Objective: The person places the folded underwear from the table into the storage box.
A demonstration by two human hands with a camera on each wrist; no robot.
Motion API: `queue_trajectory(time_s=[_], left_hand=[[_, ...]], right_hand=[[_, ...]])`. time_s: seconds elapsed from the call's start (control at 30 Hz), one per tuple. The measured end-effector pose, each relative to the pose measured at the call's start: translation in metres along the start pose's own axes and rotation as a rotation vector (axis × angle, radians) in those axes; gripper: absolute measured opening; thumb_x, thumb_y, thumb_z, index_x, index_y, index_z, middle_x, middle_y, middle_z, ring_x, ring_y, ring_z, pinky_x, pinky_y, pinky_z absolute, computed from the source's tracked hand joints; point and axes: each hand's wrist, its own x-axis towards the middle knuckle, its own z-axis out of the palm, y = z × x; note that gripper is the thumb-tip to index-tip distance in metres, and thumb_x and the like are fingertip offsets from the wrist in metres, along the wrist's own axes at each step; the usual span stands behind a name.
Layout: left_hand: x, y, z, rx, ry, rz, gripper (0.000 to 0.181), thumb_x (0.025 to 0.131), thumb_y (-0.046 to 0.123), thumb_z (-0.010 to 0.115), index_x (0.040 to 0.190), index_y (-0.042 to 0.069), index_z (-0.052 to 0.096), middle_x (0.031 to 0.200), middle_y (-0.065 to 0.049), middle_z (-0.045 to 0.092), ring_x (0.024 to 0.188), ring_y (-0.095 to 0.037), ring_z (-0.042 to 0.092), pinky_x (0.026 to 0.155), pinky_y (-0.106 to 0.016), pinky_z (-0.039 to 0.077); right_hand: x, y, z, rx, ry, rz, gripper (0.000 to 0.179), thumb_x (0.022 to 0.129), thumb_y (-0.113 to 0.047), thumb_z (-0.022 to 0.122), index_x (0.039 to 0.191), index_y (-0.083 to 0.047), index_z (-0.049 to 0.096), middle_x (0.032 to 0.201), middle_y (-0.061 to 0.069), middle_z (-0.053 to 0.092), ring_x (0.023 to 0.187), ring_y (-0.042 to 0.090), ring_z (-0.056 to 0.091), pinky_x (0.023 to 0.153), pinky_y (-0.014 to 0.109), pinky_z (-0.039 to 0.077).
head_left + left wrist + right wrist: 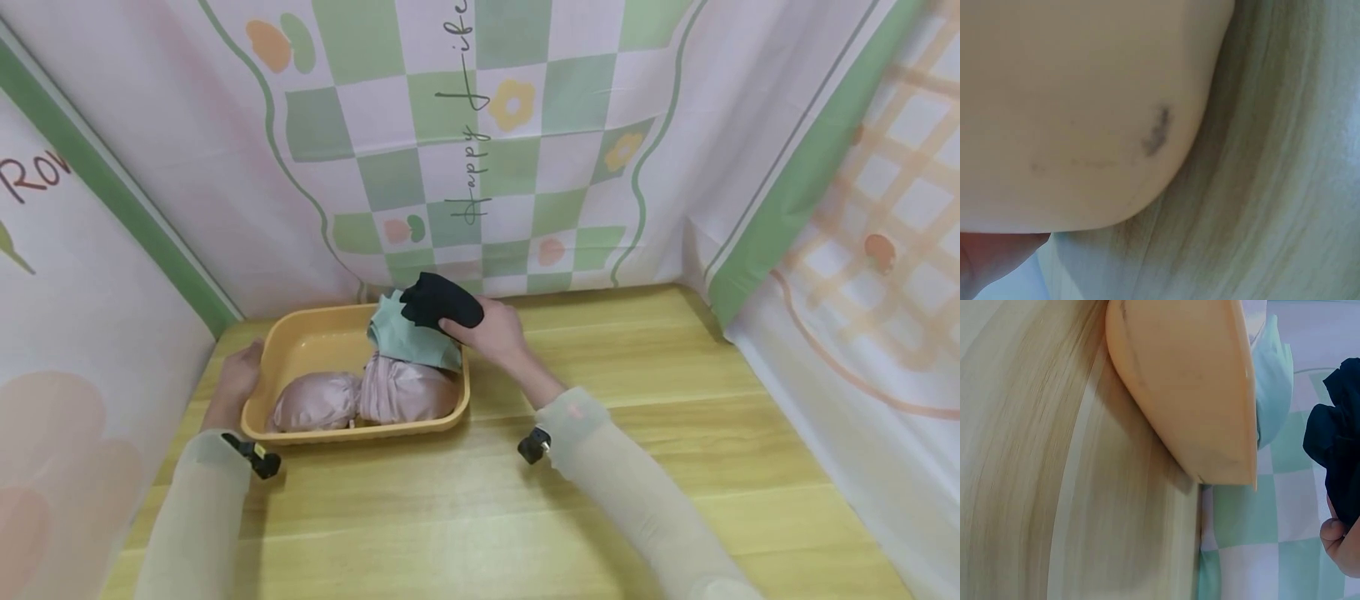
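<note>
A yellow plastic basin (303, 312) sits on the table's left half, its outer wall close up in the left wrist view. My left hand (238, 372) holds its left side, with a bit of that hand (997, 256) visible below the wall in the left wrist view. Inside lie two pink satiny bundles (318, 400) along the front and a mint-green folded cloth (412, 340) behind the right one. Over the back right corner, my right hand (498, 333) grips a black folded cloth (442, 302) with ragged edges, raised above the rim in the right wrist view (1338, 434).
The wood-grain table (637, 392) extends to the right and front of the basin. Behind it hangs a checked green and white curtain (480, 167); more printed fabric (97, 333) closes off the left side, and a similar panel (862, 275) the right.
</note>
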Motion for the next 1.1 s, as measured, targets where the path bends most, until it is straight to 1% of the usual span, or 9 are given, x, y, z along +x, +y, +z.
queue_trajectory(time_s=[0.1,0.2,0.33,0.43,0.53,0.67,0.77,0.93,1.1], left_hand=[[0.001,-0.001,0.000,-0.003,0.000,0.003,0.077,0.103,0.062,0.020,0.155,0.006,0.028,0.154,-0.032,0.035,0.139,-0.048,0.040,0.119,-0.055,0.033],[0.001,-0.001,-0.001,-0.001,0.001,0.006,0.077,0.103,0.062,0.020,0.155,0.006,0.028,0.154,-0.032,0.035,0.138,-0.048,0.040,0.119,-0.056,0.033],[0.002,-0.002,-0.001,-0.003,0.007,0.014,0.076,0.104,0.060,0.020,0.154,0.004,0.031,0.151,-0.033,0.039,0.135,-0.047,0.044,0.116,-0.055,0.036],[0.002,-0.002,0.000,-0.016,0.009,0.016,0.076,0.104,0.059,0.021,0.153,0.003,0.033,0.149,-0.033,0.042,0.132,-0.046,0.046,0.115,-0.054,0.038],[0.002,-0.003,0.000,-0.022,0.008,0.019,0.076,0.104,0.059,0.021,0.153,0.002,0.033,0.148,-0.033,0.042,0.132,-0.046,0.047,0.115,-0.054,0.038],[0.002,-0.004,0.000,-0.005,0.006,0.036,0.076,0.105,0.058,0.020,0.153,0.001,0.033,0.149,-0.034,0.041,0.133,-0.047,0.045,0.116,-0.055,0.037],[0.003,-0.005,0.000,-0.011,0.000,0.037,0.076,0.104,0.058,0.020,0.153,0.002,0.032,0.150,-0.033,0.041,0.134,-0.047,0.044,0.116,-0.055,0.036],[0.002,-0.004,0.000,-0.047,-0.015,0.022,0.075,0.104,0.059,0.021,0.155,0.004,0.030,0.152,-0.032,0.039,0.135,-0.046,0.044,0.117,-0.055,0.036],[0.004,-0.005,0.000,-0.029,-0.005,0.022,0.077,0.103,0.061,0.021,0.154,0.004,0.031,0.152,-0.032,0.039,0.136,-0.047,0.043,0.117,-0.055,0.035]], right_hand=[[0.001,-0.004,0.002,-0.001,0.000,-0.001,0.045,0.083,-0.059,0.069,0.091,-0.014,0.070,0.097,0.009,0.076,0.099,0.032,0.071,0.087,0.044,0.056],[0.001,-0.009,0.004,0.014,0.003,-0.010,0.045,0.083,-0.059,0.069,0.092,-0.015,0.070,0.098,0.008,0.076,0.099,0.031,0.071,0.087,0.043,0.056],[0.001,-0.015,0.005,0.039,0.001,-0.014,0.045,0.083,-0.059,0.069,0.095,-0.016,0.072,0.103,0.007,0.076,0.101,0.030,0.070,0.088,0.044,0.056],[0.001,-0.018,0.007,0.041,-0.006,-0.006,0.045,0.083,-0.060,0.069,0.097,-0.017,0.072,0.106,0.007,0.076,0.103,0.030,0.070,0.089,0.044,0.056],[0.001,-0.021,0.009,0.033,-0.009,-0.003,0.045,0.083,-0.060,0.069,0.098,-0.018,0.071,0.108,0.007,0.076,0.104,0.031,0.070,0.089,0.043,0.056],[0.002,-0.026,0.012,0.036,-0.004,-0.008,0.044,0.083,-0.060,0.069,0.095,-0.017,0.071,0.104,0.006,0.077,0.102,0.030,0.070,0.088,0.043,0.057],[0.003,-0.029,0.014,0.033,-0.005,-0.022,0.044,0.083,-0.059,0.069,0.095,-0.017,0.072,0.101,0.005,0.077,0.100,0.029,0.071,0.086,0.043,0.057],[0.005,-0.036,0.019,0.026,-0.018,-0.031,0.047,0.083,-0.060,0.069,0.105,-0.018,0.073,0.104,0.004,0.077,0.101,0.029,0.071,0.086,0.042,0.057],[0.008,-0.042,0.022,0.026,-0.029,-0.055,0.050,0.084,-0.059,0.069,0.115,-0.020,0.072,0.112,0.004,0.076,0.106,0.028,0.070,0.090,0.042,0.057]])
